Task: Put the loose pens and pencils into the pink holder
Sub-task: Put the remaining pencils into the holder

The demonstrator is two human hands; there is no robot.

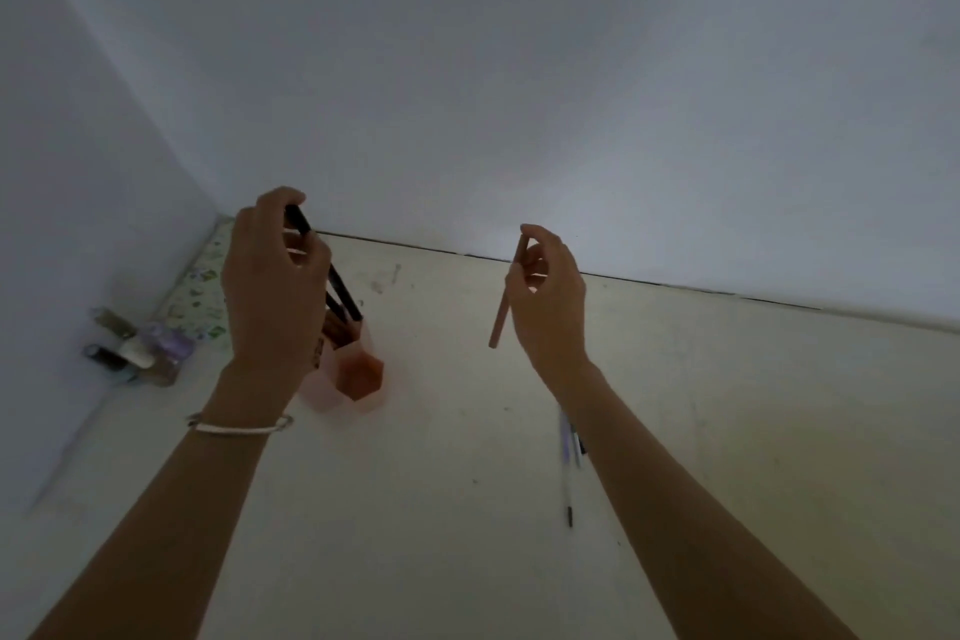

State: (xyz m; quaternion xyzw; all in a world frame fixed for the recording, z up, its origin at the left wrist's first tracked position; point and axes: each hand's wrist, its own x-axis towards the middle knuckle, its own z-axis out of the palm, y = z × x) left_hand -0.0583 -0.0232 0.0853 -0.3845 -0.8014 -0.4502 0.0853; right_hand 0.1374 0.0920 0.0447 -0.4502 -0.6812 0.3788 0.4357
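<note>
The pink holder stands on the pale table at left of centre, partly hidden behind my left wrist. My left hand hovers above it, shut on a black pen whose lower end dips into the holder's back compartment beside other dark pens. To the right, my right hand is raised above the table, pinching a pink pencil that hangs nearly upright, well apart from the holder. Loose pens lie on the table by my right forearm, partly covered by it.
Small bottles cluster against the left wall, next to a patterned sheet. The table meets a plain wall at the back and on the left.
</note>
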